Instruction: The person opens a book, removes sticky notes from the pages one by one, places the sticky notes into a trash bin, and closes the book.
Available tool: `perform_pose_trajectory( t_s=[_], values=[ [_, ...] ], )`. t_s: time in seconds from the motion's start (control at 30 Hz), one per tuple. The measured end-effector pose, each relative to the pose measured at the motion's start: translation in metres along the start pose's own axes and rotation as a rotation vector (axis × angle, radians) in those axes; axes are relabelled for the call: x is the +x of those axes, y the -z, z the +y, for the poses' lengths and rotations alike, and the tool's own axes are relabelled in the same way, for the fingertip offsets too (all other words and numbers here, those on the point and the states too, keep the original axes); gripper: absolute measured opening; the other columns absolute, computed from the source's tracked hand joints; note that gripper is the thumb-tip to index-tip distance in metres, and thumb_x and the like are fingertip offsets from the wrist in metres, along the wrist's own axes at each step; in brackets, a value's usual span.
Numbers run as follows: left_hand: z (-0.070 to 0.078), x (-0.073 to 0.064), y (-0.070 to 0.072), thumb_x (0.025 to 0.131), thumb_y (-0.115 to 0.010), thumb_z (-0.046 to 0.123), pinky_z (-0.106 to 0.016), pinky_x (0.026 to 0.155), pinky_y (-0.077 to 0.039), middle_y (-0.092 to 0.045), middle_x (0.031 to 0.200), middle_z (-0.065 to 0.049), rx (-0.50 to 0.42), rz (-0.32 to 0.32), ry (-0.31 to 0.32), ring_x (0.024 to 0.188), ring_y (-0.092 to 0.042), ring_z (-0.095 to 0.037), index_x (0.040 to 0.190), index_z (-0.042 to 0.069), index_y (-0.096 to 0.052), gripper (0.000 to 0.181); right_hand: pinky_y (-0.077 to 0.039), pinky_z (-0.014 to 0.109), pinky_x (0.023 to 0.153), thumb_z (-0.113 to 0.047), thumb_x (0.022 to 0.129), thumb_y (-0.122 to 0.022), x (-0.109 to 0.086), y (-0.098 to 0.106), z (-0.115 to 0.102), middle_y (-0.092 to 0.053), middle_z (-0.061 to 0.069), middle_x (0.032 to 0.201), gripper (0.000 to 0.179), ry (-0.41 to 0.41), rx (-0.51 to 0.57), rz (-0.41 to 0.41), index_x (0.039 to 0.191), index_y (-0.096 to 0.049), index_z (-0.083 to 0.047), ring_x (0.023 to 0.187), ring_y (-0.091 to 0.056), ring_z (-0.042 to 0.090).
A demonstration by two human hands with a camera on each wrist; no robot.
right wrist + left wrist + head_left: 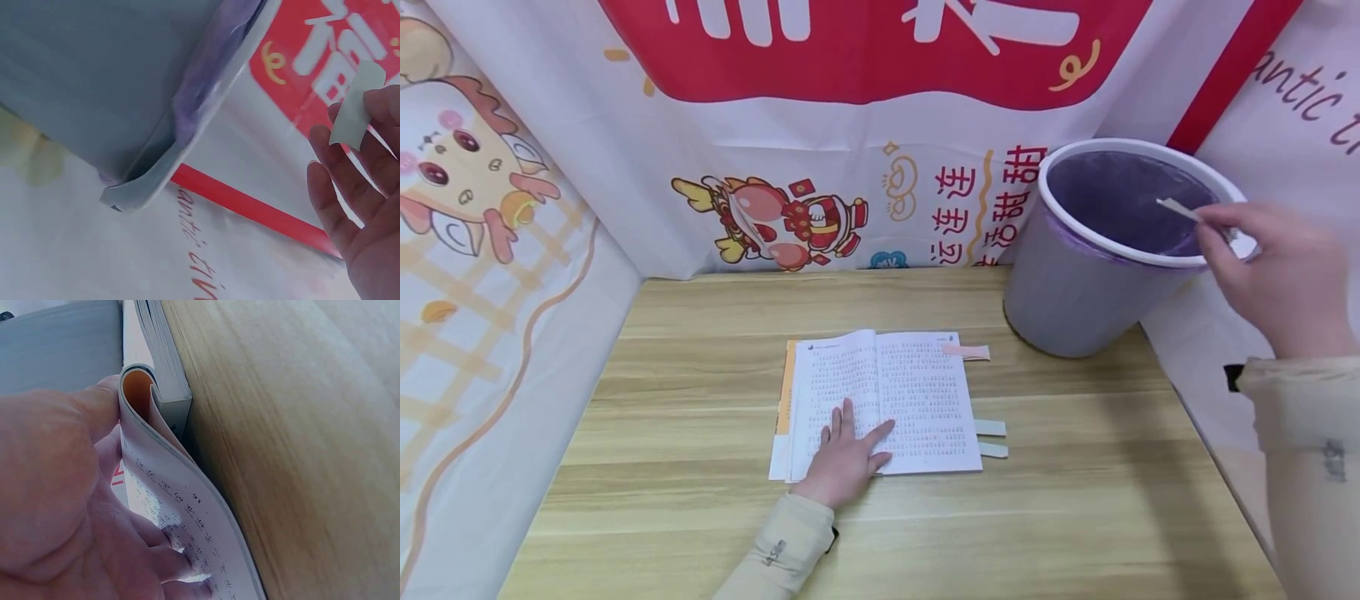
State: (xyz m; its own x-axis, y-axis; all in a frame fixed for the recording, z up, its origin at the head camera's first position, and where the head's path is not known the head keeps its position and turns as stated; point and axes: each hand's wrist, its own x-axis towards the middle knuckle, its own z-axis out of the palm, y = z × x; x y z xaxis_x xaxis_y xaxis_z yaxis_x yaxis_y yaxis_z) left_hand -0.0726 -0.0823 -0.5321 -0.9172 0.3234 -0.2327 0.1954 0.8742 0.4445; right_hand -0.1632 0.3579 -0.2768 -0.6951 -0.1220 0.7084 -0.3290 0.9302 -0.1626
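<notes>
An open book with printed pages lies on the wooden table. My left hand rests flat across its lower pages, fingers spread and thumb near the spine; the left wrist view shows the pages curving up beside the palm. Pinched between the thumb and forefinger of my right hand is a pale green paper strip. That hand is raised at the near right rim of a grey trash bin, with the strip over its opening. A pink tab and two pale green tabs stick out from the book's right edge.
The bin stands at the table's back right corner, with a white rim and a purple liner. Printed cloth hangs behind the table and along both sides. Bare wood tabletop surrounds the book.
</notes>
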Motion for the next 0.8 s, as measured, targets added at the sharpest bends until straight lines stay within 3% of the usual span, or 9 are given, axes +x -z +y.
perform_pose_trajectory(
  t_s=[0.07, 0.13, 0.2, 0.27, 0.43, 0.6, 0.8],
  values=[
    [-0.001, 0.0, 0.0, 0.102, -0.048, 0.046, -0.065, 0.114, -0.013, 0.003, 0.158, -0.035, 0.0, -0.001, 0.003, 0.144, -0.002, -0.053, 0.15, 0.033, -0.044, 0.051, -0.035, 0.021, 0.063, -0.011, 0.093, -0.065, 0.012, -0.004, 0.006, -0.068, 0.028, 0.106, 0.026, -0.031, -0.059, -0.082, 0.113, -0.071, 0.005, 0.074, -0.055, 0.036],
    [-0.001, 0.0, -0.001, 0.102, -0.049, 0.046, -0.065, 0.114, -0.012, 0.002, 0.158, -0.034, -0.001, -0.001, 0.004, 0.144, -0.002, -0.053, 0.15, 0.034, -0.044, 0.05, -0.047, 0.037, 0.066, -0.013, 0.095, -0.063, 0.023, -0.009, 0.011, -0.066, 0.031, 0.109, 0.029, -0.082, -0.093, -0.173, 0.115, -0.069, 0.006, 0.08, -0.058, 0.044],
    [-0.002, 0.0, -0.001, 0.102, -0.049, 0.046, -0.065, 0.114, -0.012, 0.002, 0.158, -0.034, -0.003, -0.001, 0.004, 0.144, -0.002, -0.053, 0.15, 0.034, -0.044, 0.05, -0.051, 0.055, 0.073, -0.014, 0.096, -0.061, 0.031, -0.015, 0.016, -0.064, 0.033, 0.112, 0.031, -0.123, -0.109, -0.247, 0.118, -0.068, 0.006, 0.087, -0.058, 0.048],
    [-0.002, 0.0, -0.001, 0.102, -0.049, 0.046, -0.065, 0.114, -0.012, 0.002, 0.158, -0.035, -0.001, -0.001, 0.001, 0.144, -0.002, -0.053, 0.15, 0.034, -0.044, 0.05, -0.05, 0.063, 0.082, -0.015, 0.097, -0.06, 0.038, -0.021, 0.021, -0.061, 0.035, 0.116, 0.034, -0.173, -0.107, -0.32, 0.124, -0.065, 0.005, 0.097, -0.057, 0.05],
    [-0.003, 0.001, -0.002, 0.102, -0.048, 0.046, -0.065, 0.114, -0.013, 0.002, 0.158, -0.035, 0.003, 0.0, -0.006, 0.143, -0.002, -0.054, 0.15, 0.033, -0.044, 0.05, -0.049, 0.064, 0.085, -0.016, 0.098, -0.058, 0.05, -0.036, 0.031, -0.061, 0.035, 0.114, 0.036, -0.233, -0.098, -0.434, 0.128, -0.063, 0.003, 0.102, -0.053, 0.049],
    [-0.003, 0.0, -0.002, 0.102, -0.047, 0.047, -0.065, 0.114, -0.013, 0.002, 0.158, -0.035, 0.005, -0.001, -0.005, 0.143, -0.002, -0.053, 0.15, 0.034, -0.044, 0.05, -0.051, 0.054, 0.07, -0.017, 0.097, -0.058, 0.056, -0.048, 0.039, -0.066, 0.033, 0.104, 0.035, -0.228, -0.078, -0.515, 0.125, -0.065, 0.003, 0.094, -0.054, 0.046],
    [-0.003, 0.0, -0.001, 0.102, -0.048, 0.046, -0.065, 0.115, -0.012, 0.002, 0.158, -0.034, -0.002, -0.002, 0.003, 0.144, -0.002, -0.053, 0.15, 0.034, -0.044, 0.05, -0.048, 0.061, 0.082, -0.018, 0.097, -0.059, 0.058, -0.06, 0.045, -0.069, 0.03, 0.095, 0.033, -0.173, -0.046, -0.584, 0.118, -0.068, 0.007, 0.093, -0.059, 0.047]
  ],
)
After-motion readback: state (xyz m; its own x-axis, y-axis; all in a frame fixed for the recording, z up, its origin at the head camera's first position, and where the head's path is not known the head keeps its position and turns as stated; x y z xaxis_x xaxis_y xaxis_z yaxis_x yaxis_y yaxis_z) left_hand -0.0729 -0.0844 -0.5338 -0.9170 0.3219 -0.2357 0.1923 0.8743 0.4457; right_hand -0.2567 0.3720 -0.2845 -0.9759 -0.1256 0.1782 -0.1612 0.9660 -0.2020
